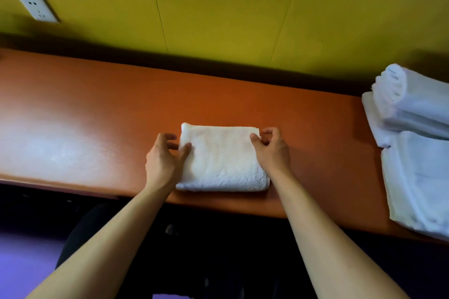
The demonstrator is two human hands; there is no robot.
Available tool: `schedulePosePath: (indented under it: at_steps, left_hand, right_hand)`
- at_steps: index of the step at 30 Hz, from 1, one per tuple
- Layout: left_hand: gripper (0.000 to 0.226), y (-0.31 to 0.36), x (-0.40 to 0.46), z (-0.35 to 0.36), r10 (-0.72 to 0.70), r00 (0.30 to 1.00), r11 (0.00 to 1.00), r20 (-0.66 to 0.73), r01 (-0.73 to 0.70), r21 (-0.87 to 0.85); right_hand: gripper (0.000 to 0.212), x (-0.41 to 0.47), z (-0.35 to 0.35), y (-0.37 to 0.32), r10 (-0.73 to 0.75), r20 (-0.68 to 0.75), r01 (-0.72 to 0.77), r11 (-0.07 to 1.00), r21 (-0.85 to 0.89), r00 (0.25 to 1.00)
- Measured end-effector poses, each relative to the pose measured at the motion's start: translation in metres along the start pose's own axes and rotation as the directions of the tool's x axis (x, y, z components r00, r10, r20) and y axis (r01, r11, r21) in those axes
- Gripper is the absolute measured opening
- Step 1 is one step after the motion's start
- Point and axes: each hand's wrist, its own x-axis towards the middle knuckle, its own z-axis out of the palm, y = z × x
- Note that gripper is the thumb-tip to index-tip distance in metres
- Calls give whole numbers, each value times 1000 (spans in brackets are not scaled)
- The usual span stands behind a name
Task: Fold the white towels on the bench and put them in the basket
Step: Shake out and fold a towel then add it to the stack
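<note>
White terry cloth, folded into a thick rectangular towel (222, 159), lay on the long orange bench (97, 109) close to its near edge, about midway along the visible stretch. The left hand (163, 159) sat at the towel's left side, thumb resting on top and fingers curled loosely just off the edge; it touched the cloth but clamped nothing that could be seen. The right hand (271, 147) pinched the far right corner between thumb and bent fingers.

With only the right side truly gripped, a lift from here would likely let the layers sag and the fold slide open on the left. The towel also lay so near the bench's front edge that a careless tug toward the body could drag it off.

At the right end of the bench a stack of further white towels (418, 153), one rolled on top of flat ones, ran out of the picture, so their number could not be told. No basket showed anywhere. The dark space under the bench hid whatever stood there. A white wall socket (37, 8) sat on the yellow wall (218, 2) above the bench's left end.
</note>
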Motion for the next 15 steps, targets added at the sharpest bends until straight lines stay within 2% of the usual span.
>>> schedulePosePath:
  at_steps: [4,7,9,12,15]
  left_hand:
    - [41,-18,7,-7,-130,991,982,10,131,-134]
    - [32,-23,-7,-7,-152,978,984,143,163,-73]
    - [24,-23,-20,-3,-157,969,986,189,165,-26]
    - [24,-21,-27,0,-204,960,969,194,226,-99]
    - [46,-14,-28,-4,-291,931,925,221,332,-182]
  right_hand:
    - [32,-23,-10,14,66,-106,-79,990,-116,992]
    - [40,-43,-10,22,120,-75,-134,967,-215,990]
    - [48,-53,-6,21,159,-23,-161,963,-215,987]
    - [61,-55,-5,19,358,54,-357,934,-19,932]
    - [68,-57,-12,18,492,147,-512,839,181,858]
